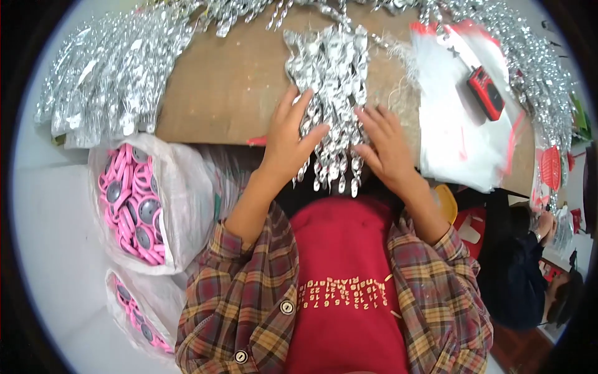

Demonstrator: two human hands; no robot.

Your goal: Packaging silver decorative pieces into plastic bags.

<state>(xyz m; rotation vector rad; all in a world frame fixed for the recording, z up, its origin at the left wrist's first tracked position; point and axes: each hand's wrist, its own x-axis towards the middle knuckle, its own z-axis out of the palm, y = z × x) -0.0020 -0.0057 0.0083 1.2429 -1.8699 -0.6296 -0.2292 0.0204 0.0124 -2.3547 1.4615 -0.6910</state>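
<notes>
A bundle of twisted silver tinsel strands [336, 68] lies on the brown tabletop [224, 81], its lower ends hanging over the near edge. My left hand [289, 134] rests along the bundle's left side with fingers apart, the fingertips touching the outer strands. On the opposite side, my right hand [386, 143] is spread with its fingertips at the right-hand strands. Neither hand is closed round the tinsel.
Silver tinsel heaps [124, 68] cover the far left and the right edge [542, 81]. Clear plastic bags [448, 118] lie at right under a red-and-black radio [486, 93]. White sacks [187, 206] of pink-and-grey round pieces [134, 199] stand at left. A person [517, 274] sits at lower right.
</notes>
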